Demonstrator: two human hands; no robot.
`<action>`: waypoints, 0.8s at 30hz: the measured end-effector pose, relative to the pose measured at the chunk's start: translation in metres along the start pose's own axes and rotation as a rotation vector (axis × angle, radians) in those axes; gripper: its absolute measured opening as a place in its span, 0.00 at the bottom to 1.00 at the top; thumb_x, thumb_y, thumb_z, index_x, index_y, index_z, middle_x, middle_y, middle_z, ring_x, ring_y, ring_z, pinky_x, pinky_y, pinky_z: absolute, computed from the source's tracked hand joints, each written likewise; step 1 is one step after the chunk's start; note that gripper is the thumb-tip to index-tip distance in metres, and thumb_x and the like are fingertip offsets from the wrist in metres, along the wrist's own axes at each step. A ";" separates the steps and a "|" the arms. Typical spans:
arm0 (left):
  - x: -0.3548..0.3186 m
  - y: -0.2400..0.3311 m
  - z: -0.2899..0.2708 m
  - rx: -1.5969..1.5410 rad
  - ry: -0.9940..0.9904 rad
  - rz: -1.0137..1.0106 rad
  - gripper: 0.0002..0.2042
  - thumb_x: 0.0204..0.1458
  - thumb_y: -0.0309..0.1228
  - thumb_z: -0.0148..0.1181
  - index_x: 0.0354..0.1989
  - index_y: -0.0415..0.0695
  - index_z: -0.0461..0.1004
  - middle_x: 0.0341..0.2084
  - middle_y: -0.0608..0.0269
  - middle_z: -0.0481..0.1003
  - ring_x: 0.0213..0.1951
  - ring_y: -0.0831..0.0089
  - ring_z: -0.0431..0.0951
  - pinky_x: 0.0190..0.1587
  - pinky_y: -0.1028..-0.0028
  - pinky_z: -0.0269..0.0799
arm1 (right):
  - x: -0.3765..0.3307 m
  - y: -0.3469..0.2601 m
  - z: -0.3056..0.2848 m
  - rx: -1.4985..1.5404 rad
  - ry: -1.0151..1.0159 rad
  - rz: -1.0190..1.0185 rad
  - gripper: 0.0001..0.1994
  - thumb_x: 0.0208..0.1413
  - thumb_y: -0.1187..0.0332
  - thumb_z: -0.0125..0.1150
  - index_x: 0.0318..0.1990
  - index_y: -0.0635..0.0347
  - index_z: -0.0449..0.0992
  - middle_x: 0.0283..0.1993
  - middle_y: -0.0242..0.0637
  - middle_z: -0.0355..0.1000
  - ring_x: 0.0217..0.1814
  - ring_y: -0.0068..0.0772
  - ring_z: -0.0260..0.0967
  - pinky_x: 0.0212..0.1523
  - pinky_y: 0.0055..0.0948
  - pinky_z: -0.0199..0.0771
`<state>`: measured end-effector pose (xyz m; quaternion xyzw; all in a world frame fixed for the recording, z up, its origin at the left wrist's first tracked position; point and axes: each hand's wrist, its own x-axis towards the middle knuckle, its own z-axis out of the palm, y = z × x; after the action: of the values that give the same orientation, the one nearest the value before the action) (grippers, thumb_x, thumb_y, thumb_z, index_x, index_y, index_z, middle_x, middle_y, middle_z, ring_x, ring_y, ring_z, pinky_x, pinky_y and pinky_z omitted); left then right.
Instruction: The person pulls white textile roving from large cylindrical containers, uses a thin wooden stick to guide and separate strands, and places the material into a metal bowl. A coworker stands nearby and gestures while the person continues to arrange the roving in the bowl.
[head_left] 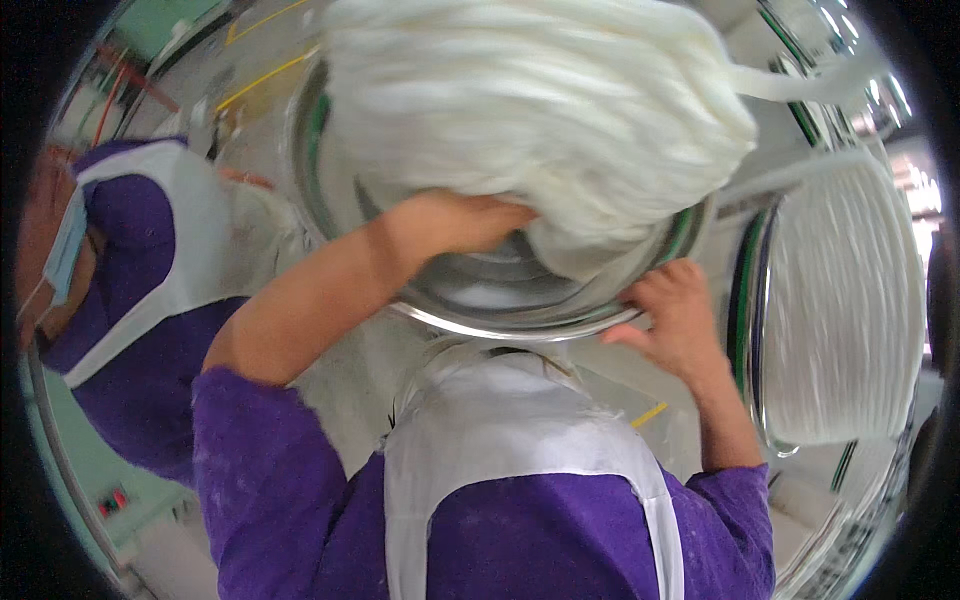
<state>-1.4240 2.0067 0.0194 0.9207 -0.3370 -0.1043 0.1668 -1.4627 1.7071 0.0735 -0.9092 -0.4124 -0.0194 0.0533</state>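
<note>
A large bundle of white fibre sliver (pixel 540 110) rises out of a round metal can (pixel 470 325), bulging over its far side. My left hand (pixel 480 220) reaches across the can and presses into the bundle's near underside, gripping it. Its fingertips are hidden in the fibre. At the can's near right, my right hand (pixel 670 305) grips the rim, fingers over the edge and thumb on the outer side. Between my hands and below the bundle, part of the can's shiny inside shows. The sliver is slightly blurred.
To my right stands another can (pixel 755 330) packed with white sliver (pixel 850 300). A strand of sliver (pixel 790 85) runs off to the upper right. A co-worker (pixel 150 240) in purple with a white apron is close on my left. Yellow lines (pixel 265 80) mark the floor.
</note>
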 end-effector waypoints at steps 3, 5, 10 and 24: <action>-0.026 0.002 0.009 0.113 0.152 0.128 0.23 0.60 0.40 0.45 0.64 0.50 0.61 0.61 0.56 0.64 0.64 0.62 0.61 0.66 0.66 0.54 | -0.015 -0.047 0.002 0.062 -0.052 -0.036 0.29 0.40 0.34 0.59 0.22 0.56 0.78 0.25 0.36 0.70 0.34 0.41 0.65 0.44 0.38 0.62; -0.042 0.003 0.014 -0.202 -0.109 -0.058 0.24 0.60 0.42 0.47 0.64 0.50 0.61 0.61 0.58 0.64 0.64 0.63 0.60 0.67 0.67 0.53 | -0.021 -0.063 0.003 0.157 -0.140 -0.062 0.29 0.44 0.34 0.57 0.20 0.55 0.78 0.23 0.37 0.70 0.32 0.42 0.67 0.40 0.38 0.64; -0.038 0.026 0.039 0.009 -0.286 0.041 0.18 0.53 0.39 0.53 0.54 0.58 0.68 0.47 0.63 0.74 0.50 0.62 0.74 0.50 0.63 0.71 | -0.053 -0.078 0.001 0.356 -0.271 -0.029 0.29 0.47 0.35 0.56 0.25 0.55 0.81 0.23 0.41 0.74 0.27 0.47 0.72 0.28 0.44 0.69; -0.033 0.020 0.048 0.035 -0.037 0.233 0.19 0.47 0.30 0.56 0.50 0.60 0.71 0.44 0.64 0.75 0.47 0.59 0.75 0.47 0.62 0.72 | -0.018 -0.074 -0.004 0.532 -1.118 -0.005 0.28 0.64 0.48 0.43 0.62 0.60 0.63 0.63 0.49 0.62 0.65 0.49 0.58 0.65 0.37 0.55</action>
<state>-1.4752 2.0027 -0.0148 0.8760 -0.4464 -0.0953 0.1557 -1.5301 1.7413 0.0816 -0.7363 -0.3706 0.5636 0.0540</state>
